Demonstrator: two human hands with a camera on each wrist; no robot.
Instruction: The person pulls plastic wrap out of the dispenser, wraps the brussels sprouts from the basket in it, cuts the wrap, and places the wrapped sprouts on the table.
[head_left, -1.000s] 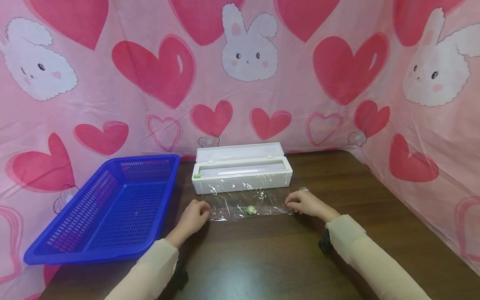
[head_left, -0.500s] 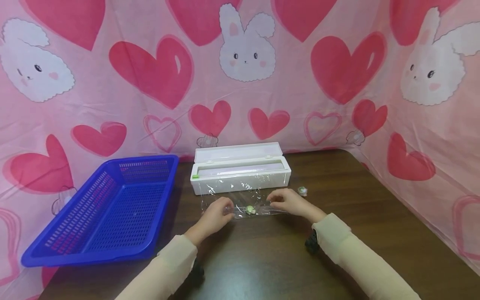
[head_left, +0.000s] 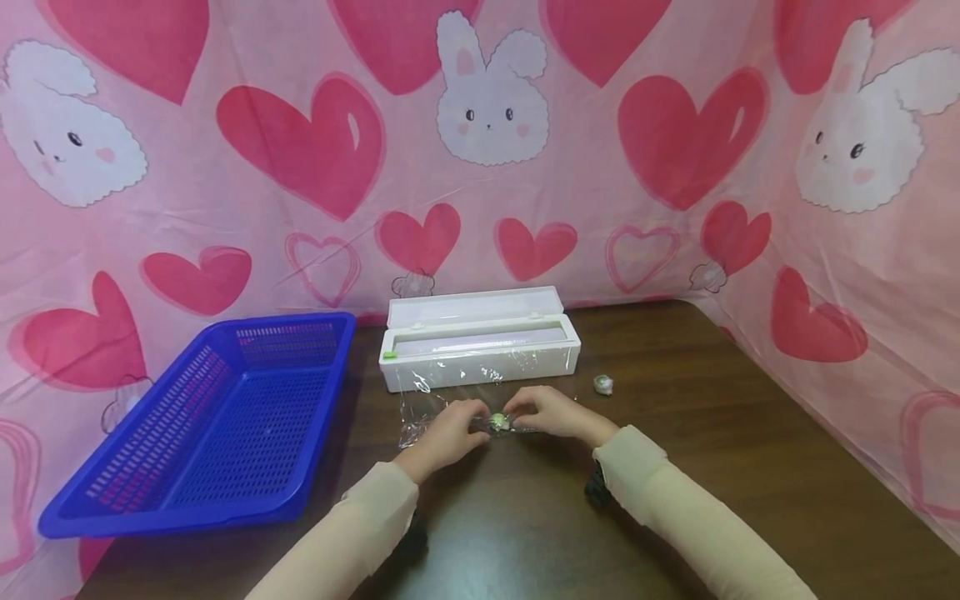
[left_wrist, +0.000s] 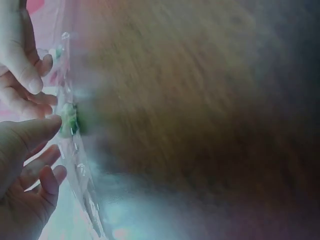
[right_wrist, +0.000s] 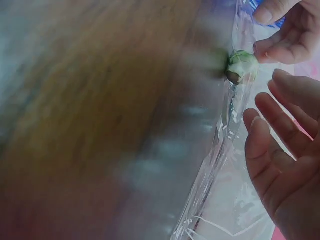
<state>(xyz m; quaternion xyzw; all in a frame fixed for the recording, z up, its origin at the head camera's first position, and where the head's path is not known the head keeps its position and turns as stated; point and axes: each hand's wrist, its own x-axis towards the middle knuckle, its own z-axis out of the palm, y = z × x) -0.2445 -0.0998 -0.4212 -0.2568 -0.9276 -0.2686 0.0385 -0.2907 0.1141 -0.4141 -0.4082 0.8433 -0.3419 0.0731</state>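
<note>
A small green and white ball with a brownish end, which looks like a Brussels sprout (right_wrist: pixel 242 67), lies in the near edge of a clear plastic film (head_left: pixel 416 408). The film runs over the front of the white wrap box (head_left: pixel 480 367). Close to the sprout's left side is my left hand (head_left: pixel 450 435), thumb and fingers loosely bent and apart. On the sprout's right, my right hand (head_left: pixel 551 412) has its fingers loosely curved, with a gap between thumb and fingers in the right wrist view. Whether any fingertip touches the sprout is hard to tell.
A blue plastic basket (head_left: pixel 300 492) stands at the left of the brown table (head_left: pixel 525 533). Right of the box lies a second small ball (head_left: pixel 603 384), apparently wrapped in film. The box's lid (head_left: pixel 474 307) is raised, and a pink curtain (head_left: pixel 585 183) hangs behind.
Both hands have moved inward from the film's two near corners to either side of the sprout, letting go of the corners. The second ball has come fully into view.
</note>
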